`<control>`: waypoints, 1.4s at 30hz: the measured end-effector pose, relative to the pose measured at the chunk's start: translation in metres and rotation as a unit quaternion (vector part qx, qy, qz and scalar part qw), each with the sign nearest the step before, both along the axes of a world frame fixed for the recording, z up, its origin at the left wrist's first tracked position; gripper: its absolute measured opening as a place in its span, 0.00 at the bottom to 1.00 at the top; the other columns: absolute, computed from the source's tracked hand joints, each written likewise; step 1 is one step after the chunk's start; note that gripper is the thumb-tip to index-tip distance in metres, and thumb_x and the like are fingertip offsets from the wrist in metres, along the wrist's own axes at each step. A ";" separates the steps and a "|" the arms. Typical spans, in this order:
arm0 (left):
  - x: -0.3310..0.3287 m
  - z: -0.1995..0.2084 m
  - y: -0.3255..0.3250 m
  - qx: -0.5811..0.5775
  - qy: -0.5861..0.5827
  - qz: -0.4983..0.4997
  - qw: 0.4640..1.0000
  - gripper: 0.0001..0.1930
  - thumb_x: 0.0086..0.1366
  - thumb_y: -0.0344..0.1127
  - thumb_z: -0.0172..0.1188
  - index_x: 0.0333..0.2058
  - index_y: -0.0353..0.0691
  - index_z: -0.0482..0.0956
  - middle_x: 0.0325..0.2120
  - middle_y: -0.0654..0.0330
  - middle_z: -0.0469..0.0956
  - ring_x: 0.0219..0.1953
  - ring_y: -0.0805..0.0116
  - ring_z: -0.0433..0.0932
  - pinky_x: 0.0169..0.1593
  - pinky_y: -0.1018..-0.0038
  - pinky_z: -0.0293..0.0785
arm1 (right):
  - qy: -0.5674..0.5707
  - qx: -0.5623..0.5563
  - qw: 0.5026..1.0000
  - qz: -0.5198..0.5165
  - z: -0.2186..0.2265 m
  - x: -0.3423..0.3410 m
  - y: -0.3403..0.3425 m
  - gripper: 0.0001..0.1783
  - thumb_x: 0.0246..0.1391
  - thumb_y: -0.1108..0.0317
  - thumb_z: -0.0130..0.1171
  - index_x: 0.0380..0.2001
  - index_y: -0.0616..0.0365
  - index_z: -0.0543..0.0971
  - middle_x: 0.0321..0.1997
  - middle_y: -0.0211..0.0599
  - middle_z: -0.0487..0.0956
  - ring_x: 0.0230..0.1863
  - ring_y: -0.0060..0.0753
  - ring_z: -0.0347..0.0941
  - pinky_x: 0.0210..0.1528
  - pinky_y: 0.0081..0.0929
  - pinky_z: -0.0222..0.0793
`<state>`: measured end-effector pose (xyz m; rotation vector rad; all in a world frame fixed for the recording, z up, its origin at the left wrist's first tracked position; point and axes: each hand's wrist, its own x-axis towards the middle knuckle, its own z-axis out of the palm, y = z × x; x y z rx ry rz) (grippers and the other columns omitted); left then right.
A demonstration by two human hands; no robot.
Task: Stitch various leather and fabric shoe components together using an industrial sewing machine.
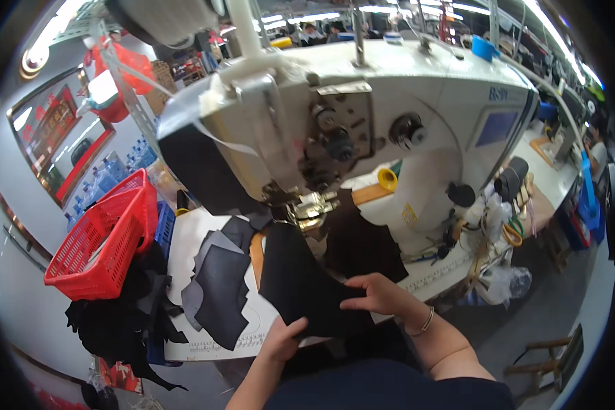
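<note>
A black cut piece of fabric or leather [297,277] lies on the white table, its far end reaching up to the metal presser foot [314,207] of a white sewing machine [430,92]. At the piece's near left corner my left hand [283,338] pinches the edge between thumb and fingers. My right hand [376,297] grips the right edge, with its thumb on top and the other fingers partly hidden. Beyond the right edge lies a dark brown piece [362,246]. Several grey-black cut pieces [219,290] overlap to the left.
Left of the table stands a red plastic basket [96,256] by a blue crate [164,229], above hanging black scraps [119,328]. Scissors with orange handles [512,234] and plastic bags [506,283] are at the right edge. A wooden stool [550,362] stands on the floor.
</note>
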<state>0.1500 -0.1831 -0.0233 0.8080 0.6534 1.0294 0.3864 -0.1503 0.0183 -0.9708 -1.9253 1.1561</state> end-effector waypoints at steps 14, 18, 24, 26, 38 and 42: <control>0.023 0.006 0.003 -0.064 0.043 0.076 0.994 0.23 0.49 0.25 0.62 0.45 0.27 0.68 0.41 0.51 0.73 0.43 0.61 0.73 0.50 0.69 0.68 | 0.110 -0.081 0.972 -0.190 -0.018 0.009 -0.028 0.11 0.44 0.72 0.64 0.32 0.63 0.75 0.23 0.24 0.75 0.24 0.11 0.66 0.27 0.12 0.64; 0.027 0.007 0.005 -0.055 0.080 0.093 0.991 0.23 0.48 0.24 0.62 0.44 0.27 0.68 0.40 0.50 0.74 0.43 0.61 0.73 0.49 0.69 0.69 | 0.127 -0.099 0.976 -0.145 -0.026 0.011 -0.027 0.08 0.49 0.74 0.59 0.34 0.64 0.76 0.25 0.27 0.76 0.25 0.13 0.69 0.29 0.13 0.67; 0.028 0.012 0.002 -0.031 0.096 0.128 0.987 0.23 0.46 0.22 0.63 0.43 0.26 0.69 0.39 0.51 0.74 0.41 0.61 0.74 0.48 0.70 0.70 | 0.142 -0.138 0.969 -0.149 -0.022 0.010 -0.027 0.07 0.50 0.73 0.57 0.34 0.64 0.76 0.25 0.28 0.76 0.25 0.15 0.71 0.29 0.14 0.68; 0.029 0.011 0.002 -0.029 0.101 0.132 0.986 0.23 0.46 0.21 0.64 0.43 0.26 0.69 0.39 0.50 0.74 0.41 0.61 0.75 0.48 0.70 0.70 | 0.138 -0.137 0.969 -0.150 -0.022 0.011 -0.027 0.07 0.51 0.73 0.57 0.33 0.64 0.76 0.24 0.28 0.76 0.25 0.15 0.71 0.29 0.14 0.68; 0.029 0.010 0.001 -0.014 0.101 0.147 0.984 0.22 0.47 0.22 0.62 0.44 0.26 0.68 0.39 0.51 0.74 0.41 0.61 0.75 0.48 0.69 0.70 | 0.124 -0.101 0.976 -0.151 -0.020 0.012 -0.027 0.05 0.50 0.71 0.57 0.28 0.63 0.77 0.20 0.27 0.76 0.23 0.13 0.70 0.27 0.14 0.67; 0.022 0.005 -0.003 -0.008 0.059 0.152 0.987 0.21 0.51 0.24 0.60 0.45 0.28 0.68 0.40 0.52 0.74 0.41 0.62 0.74 0.49 0.69 0.69 | 0.104 -0.077 0.980 -0.152 -0.009 0.013 -0.032 0.05 0.49 0.71 0.59 0.24 0.62 0.76 0.19 0.28 0.75 0.23 0.13 0.70 0.25 0.13 0.64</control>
